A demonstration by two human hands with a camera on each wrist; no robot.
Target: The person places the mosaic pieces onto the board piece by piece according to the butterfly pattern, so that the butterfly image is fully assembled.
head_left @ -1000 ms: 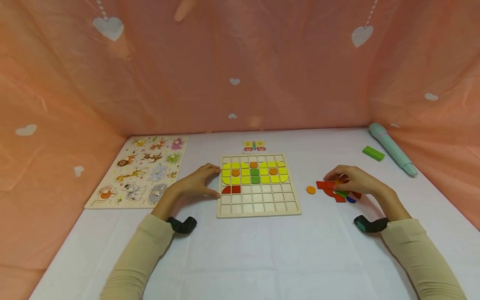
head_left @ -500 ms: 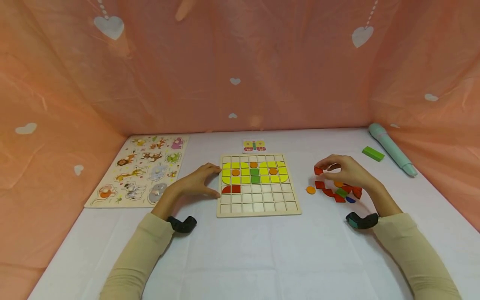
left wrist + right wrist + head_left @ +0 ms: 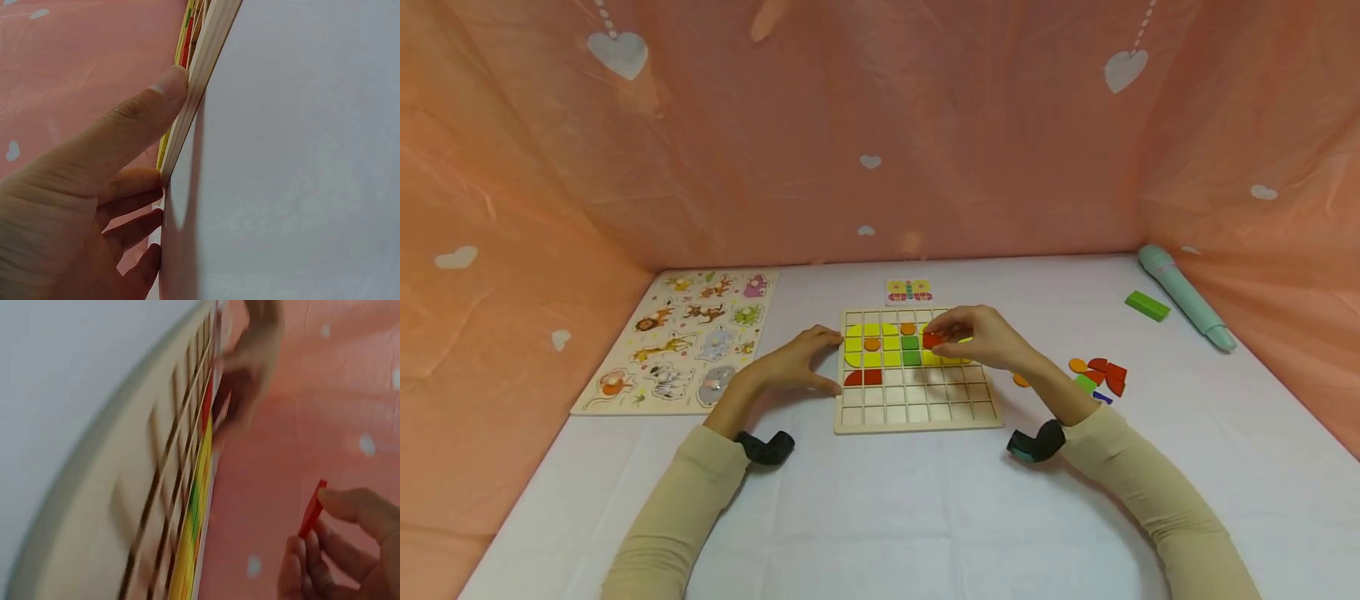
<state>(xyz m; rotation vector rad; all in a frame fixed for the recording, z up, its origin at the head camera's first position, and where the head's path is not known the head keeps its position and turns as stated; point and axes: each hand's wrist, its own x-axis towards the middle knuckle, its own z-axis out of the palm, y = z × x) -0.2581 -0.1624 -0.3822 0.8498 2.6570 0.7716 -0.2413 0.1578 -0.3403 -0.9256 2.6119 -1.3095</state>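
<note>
A wooden grid board [image 3: 917, 419] lies mid-table, with yellow, orange, green and red tiles set in its cells. My left hand [image 3: 793, 364] rests at its left edge; in the left wrist view the thumb [image 3: 170, 81] touches the board's side [image 3: 199, 78], with the fingers loosely bent. Over the right half of the board my right hand [image 3: 988, 337] pinches a red tile [image 3: 931, 341] between thumb and fingers. In the right wrist view that red tile [image 3: 312, 509] is held apart from the board. The right hand hides some yellow tiles.
Loose red, orange, green and blue tiles [image 3: 1097, 379] lie to the right, partly behind the right forearm. A butterfly pattern card [image 3: 909, 291] is behind the board. An animal puzzle [image 3: 681, 342] lies left. Green pieces [image 3: 1147, 306] and a mint microphone-shaped pen [image 3: 1187, 296] lie far right.
My right hand has picked a red tile from the loose pile and carried it left over the board. The left hand has stayed at the board's edge.
</note>
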